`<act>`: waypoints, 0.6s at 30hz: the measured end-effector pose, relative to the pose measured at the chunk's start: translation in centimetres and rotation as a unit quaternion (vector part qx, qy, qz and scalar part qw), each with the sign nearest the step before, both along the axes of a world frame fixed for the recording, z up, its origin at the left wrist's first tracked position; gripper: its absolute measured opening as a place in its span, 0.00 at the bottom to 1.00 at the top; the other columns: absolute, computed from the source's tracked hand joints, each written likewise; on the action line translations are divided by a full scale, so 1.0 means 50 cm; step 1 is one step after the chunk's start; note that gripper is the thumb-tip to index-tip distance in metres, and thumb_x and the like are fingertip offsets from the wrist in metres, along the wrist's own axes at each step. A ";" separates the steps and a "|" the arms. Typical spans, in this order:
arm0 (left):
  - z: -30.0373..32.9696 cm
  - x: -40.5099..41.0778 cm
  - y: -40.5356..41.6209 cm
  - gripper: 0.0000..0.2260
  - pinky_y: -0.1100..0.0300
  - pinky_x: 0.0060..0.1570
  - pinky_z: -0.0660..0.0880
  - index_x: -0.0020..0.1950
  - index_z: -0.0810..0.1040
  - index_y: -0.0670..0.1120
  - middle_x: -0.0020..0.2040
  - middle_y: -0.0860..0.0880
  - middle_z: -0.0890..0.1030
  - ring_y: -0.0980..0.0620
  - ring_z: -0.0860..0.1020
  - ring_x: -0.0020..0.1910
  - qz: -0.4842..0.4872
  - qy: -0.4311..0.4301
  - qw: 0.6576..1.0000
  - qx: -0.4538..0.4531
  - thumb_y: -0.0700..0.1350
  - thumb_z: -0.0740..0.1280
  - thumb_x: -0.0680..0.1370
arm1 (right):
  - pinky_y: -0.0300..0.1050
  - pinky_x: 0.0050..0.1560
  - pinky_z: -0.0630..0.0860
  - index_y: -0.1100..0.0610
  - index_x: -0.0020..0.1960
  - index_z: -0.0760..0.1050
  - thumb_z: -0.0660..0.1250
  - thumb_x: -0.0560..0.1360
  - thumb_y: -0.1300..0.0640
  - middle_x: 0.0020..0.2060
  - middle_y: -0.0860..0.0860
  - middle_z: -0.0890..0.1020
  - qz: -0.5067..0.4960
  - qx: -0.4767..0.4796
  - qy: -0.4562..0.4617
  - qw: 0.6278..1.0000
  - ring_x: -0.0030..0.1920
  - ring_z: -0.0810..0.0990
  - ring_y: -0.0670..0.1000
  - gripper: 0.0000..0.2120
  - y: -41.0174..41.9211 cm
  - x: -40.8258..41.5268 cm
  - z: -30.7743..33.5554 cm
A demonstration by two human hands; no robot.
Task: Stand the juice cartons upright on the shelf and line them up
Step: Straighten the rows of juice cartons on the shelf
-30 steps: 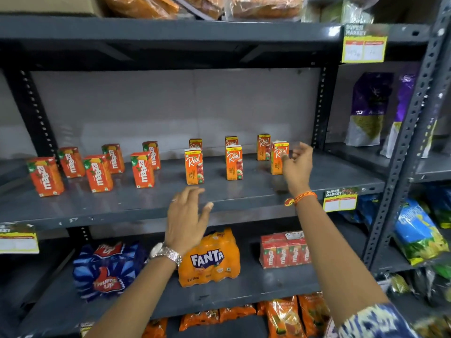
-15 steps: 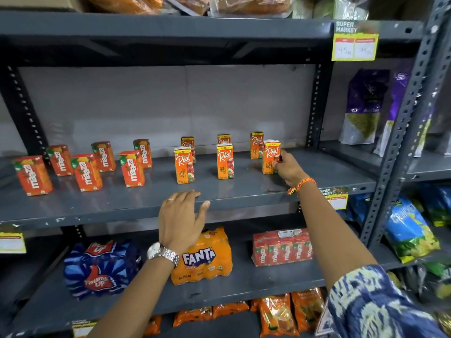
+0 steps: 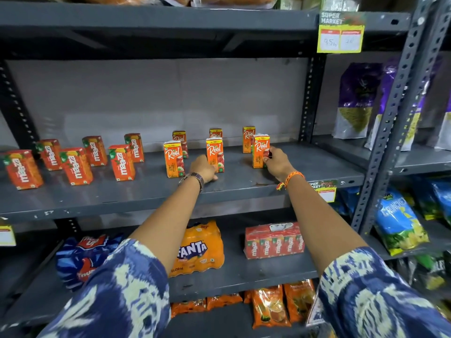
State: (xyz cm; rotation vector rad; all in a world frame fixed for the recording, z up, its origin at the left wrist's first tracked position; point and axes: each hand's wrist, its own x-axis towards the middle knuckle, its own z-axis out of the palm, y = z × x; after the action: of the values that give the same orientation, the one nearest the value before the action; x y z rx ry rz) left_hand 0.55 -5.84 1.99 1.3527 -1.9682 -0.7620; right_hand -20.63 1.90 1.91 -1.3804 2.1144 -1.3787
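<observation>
- Middle shelf (image 3: 146,196), left half: six orange-red cartons lettered "maaza" (image 3: 76,167) stand upright in two loose rows, staggered, apart from one another.
- Middle shelf, centre to right: six orange cartons lettered "Real" with yellow tops, three in front, three behind against the back panel. All upright; fine print below the brand is too small to read with certainty.
- Left front Real carton (image 3: 173,159) stands free.
- Left hand (image 3: 203,168), watch at the wrist, rests on the shelf against the lower part of the middle front Real carton (image 3: 215,152); fingers are hidden behind the hand, so I cannot tell their grip.
- Right hand (image 3: 277,164), orange thread at the wrist, pinches the right side of the right front Real carton (image 3: 260,150) between thumb and fingers.
- Lower shelf: blue "Thums Up" pack (image 3: 83,254), orange "FANTA" pack (image 3: 197,250), red "maaza" multipack (image 3: 274,241).
- Upper right: yellow tag headed "SUPER MARKET" (image 3: 340,32); its handwritten price is unclear.
</observation>
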 end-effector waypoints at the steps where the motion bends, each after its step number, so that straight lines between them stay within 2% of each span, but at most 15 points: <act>1: -0.001 -0.001 0.002 0.08 0.50 0.54 0.79 0.55 0.77 0.40 0.51 0.44 0.85 0.45 0.85 0.46 0.007 0.016 1.000 0.001 0.43 0.67 0.78 | 0.52 0.68 0.71 0.61 0.69 0.71 0.61 0.80 0.61 0.64 0.59 0.78 -0.001 0.000 0.001 1.000 0.66 0.76 0.59 0.17 0.001 0.000 0.000; 4: -0.003 -0.004 0.000 0.08 0.49 0.55 0.79 0.54 0.77 0.42 0.52 0.44 0.84 0.45 0.84 0.46 0.011 0.020 1.000 0.008 0.43 0.69 0.77 | 0.51 0.68 0.71 0.61 0.69 0.72 0.61 0.80 0.61 0.64 0.58 0.79 -0.001 -0.002 -0.005 1.000 0.66 0.76 0.58 0.17 0.006 0.001 0.003; 7: -0.001 -0.005 -0.005 0.12 0.47 0.57 0.78 0.58 0.77 0.42 0.56 0.44 0.84 0.44 0.84 0.50 0.007 0.021 1.000 0.019 0.43 0.70 0.76 | 0.51 0.68 0.71 0.62 0.68 0.71 0.61 0.80 0.62 0.64 0.59 0.78 0.000 0.000 0.002 1.000 0.66 0.76 0.58 0.17 0.004 0.001 0.003; 14: 0.001 -0.007 0.008 0.14 0.53 0.53 0.80 0.62 0.75 0.43 0.60 0.45 0.82 0.46 0.84 0.48 0.001 0.023 1.000 0.019 0.44 0.68 0.78 | 0.53 0.69 0.71 0.62 0.70 0.70 0.61 0.81 0.61 0.65 0.58 0.78 0.009 0.009 0.004 1.000 0.67 0.76 0.58 0.18 0.005 0.005 0.005; 18: 0.004 -0.005 0.010 0.13 0.51 0.53 0.80 0.61 0.76 0.43 0.59 0.46 0.82 0.47 0.84 0.46 -0.003 0.024 1.000 0.016 0.45 0.68 0.78 | 0.53 0.70 0.70 0.61 0.70 0.70 0.60 0.81 0.62 0.66 0.58 0.78 0.011 0.008 -0.008 1.000 0.67 0.75 0.58 0.18 0.007 0.006 0.008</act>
State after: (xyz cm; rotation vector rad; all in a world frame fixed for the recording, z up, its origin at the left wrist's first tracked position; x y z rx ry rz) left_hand 0.32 -5.34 2.17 1.3358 -1.9312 -0.8256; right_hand -20.35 2.27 2.30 -1.3769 2.0893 -1.3574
